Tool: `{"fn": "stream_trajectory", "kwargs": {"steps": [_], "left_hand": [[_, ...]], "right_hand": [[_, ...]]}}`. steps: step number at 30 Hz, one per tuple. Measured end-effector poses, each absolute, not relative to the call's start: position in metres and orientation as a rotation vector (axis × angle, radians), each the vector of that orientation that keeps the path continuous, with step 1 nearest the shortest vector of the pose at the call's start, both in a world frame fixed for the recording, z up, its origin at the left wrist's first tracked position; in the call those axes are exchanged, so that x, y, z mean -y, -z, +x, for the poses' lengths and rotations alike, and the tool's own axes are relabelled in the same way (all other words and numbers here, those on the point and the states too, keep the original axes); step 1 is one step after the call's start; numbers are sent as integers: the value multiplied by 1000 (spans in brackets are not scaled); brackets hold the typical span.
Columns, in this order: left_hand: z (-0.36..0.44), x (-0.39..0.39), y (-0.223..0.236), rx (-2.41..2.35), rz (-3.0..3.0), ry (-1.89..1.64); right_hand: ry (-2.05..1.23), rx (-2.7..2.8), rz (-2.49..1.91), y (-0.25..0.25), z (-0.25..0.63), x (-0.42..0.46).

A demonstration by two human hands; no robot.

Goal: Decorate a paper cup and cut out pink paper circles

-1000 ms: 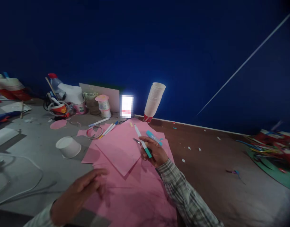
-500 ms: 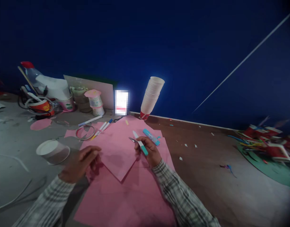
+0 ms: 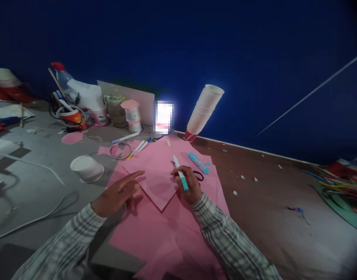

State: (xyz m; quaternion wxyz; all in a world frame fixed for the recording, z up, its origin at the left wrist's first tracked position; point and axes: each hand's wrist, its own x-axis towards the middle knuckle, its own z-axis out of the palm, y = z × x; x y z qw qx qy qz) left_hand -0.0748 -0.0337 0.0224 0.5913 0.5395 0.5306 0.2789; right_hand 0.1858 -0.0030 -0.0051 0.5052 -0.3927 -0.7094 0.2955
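My right hand (image 3: 190, 184) grips a white marker (image 3: 179, 166) with a teal end, tip pointing away from me over the pink paper sheet (image 3: 162, 182). Under and beside that hand lie scissors, their black handle loop (image 3: 199, 175) showing to its right and part of the blades beyond the fingers. My left hand (image 3: 118, 194) is at the sheet's left edge, index finger stretched out, holding nothing; whether it touches the paper I cannot tell. A blue glue-stick-like tube (image 3: 198, 162) rests on the paper to the right.
Left of the paper lies a tipped white cup (image 3: 86, 169). Tape rings (image 3: 120, 151) and several markers (image 3: 143, 144) are behind. Cups, a bottle (image 3: 60, 74) and a leaning stack of paper cups (image 3: 204, 111) line the blue wall. A white cable (image 3: 35, 161) crosses the left table.
My left hand has come forward to the sheet's left edge. The right hand keeps the marker and the scissors' handle now shows beside it. The view has also shifted.
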Motion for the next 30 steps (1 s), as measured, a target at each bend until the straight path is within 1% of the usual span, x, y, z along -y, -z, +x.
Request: {"fn": "stream_trajectory", "kwargs": {"steps": [5,9,14,18,21,25,30], "left_hand": [[-60,16,-26,-1269,1336,-773],[-49,7,-19,-1331,1386,-917],[-45,6,-1,-1462,1356,-923],[-48,5,2,-1487,1415,-916],[-49,5,2,-1514,1412,-909],[-50,2,5,-1527,1301,-943],[-55,-5,9,-1284,926,-1046]], "right_hand": [[-802,1553,-960,9,186,2],[-847,1456,-949,9,185,0],[-971,1328,-943,10,179,1],[-1119,1227,-893,8,175,2],[-1115,1205,-849,7,174,3],[-1075,1249,-806,9,174,4],[-1057,1249,-800,16,175,1]]}}
